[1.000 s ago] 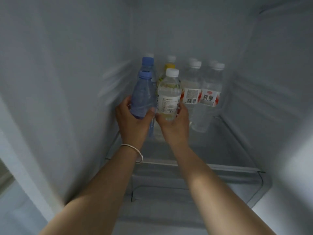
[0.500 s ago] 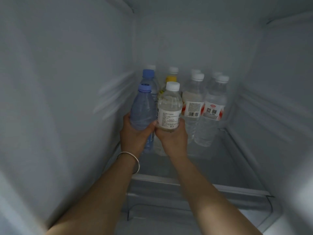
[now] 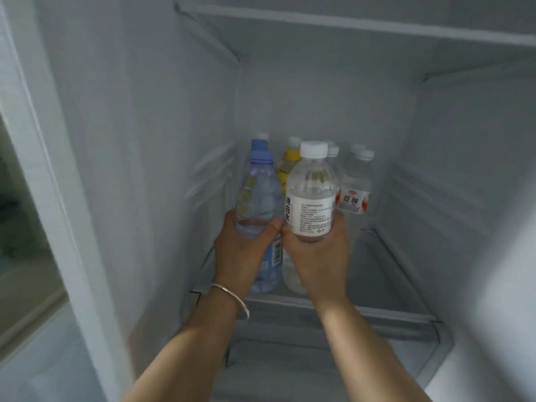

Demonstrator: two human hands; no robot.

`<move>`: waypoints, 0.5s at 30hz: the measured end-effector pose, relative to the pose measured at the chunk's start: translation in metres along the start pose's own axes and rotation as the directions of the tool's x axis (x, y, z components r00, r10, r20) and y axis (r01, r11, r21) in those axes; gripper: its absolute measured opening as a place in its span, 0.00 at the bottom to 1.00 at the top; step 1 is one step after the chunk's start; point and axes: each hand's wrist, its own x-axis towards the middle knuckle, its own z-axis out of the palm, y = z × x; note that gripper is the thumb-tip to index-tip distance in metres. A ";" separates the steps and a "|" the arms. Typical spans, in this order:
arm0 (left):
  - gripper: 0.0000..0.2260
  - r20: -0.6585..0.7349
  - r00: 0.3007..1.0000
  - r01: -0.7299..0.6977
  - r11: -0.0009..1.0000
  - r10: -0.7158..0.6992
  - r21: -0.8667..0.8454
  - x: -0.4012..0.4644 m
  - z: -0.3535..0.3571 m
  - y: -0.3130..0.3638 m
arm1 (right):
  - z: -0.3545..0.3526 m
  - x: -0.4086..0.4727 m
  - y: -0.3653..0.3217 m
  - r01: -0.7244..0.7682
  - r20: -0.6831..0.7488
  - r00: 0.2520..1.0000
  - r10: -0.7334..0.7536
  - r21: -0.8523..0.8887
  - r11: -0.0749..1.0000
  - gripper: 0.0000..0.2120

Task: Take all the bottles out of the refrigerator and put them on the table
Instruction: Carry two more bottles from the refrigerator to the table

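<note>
Left hand (image 3: 242,250) gripped blue-capped bottle (image 3: 259,195) near its bottom. Right hand (image 3: 319,256) gripped white-capped bottle (image 3: 311,192); white label read 凉白水, small print too tiny to read. Both bottles upright, side by side, held up inside refrigerator (image 3: 145,140). Silver bangle (image 3: 232,298) on left wrist. Behind, on glass shelf (image 3: 377,274): yellow-labelled bottle (image 3: 287,166), clear bottle with red-and-white label (image 3: 355,187), more white caps.

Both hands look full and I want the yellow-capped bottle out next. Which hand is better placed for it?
Neither can take it yet: the left hand grips the blue bottle, the right hand the white-capped bottle. Once both are freed, probably the right: the yellow-capped bottle stands just behind the right hand's bottle.
</note>
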 end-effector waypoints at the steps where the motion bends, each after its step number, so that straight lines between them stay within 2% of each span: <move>1: 0.22 0.012 1.000 0.004 1.000 -0.004 -0.005 -0.008 -0.003 0.003 | -0.005 -0.008 -0.004 -0.014 -0.015 1.000 0.014 -0.008 1.000 0.23; 7: 0.15 0.113 0.992 0.051 0.998 -0.047 -0.029 -0.064 -0.033 0.017 | -0.027 -0.070 -0.030 -0.060 -0.149 0.988 0.046 -0.096 0.994 0.22; 11: 0.21 0.257 0.966 0.027 1.000 -0.027 0.006 -0.104 -0.064 0.020 | -0.040 -0.129 -0.049 -0.132 -0.263 0.960 0.095 -0.124 0.984 0.22; 15: 0.19 0.419 0.905 0.083 0.997 -0.077 0.004 -0.155 -0.089 0.023 | -0.064 -0.195 -0.070 -0.266 -0.358 0.911 0.206 -0.127 0.956 0.18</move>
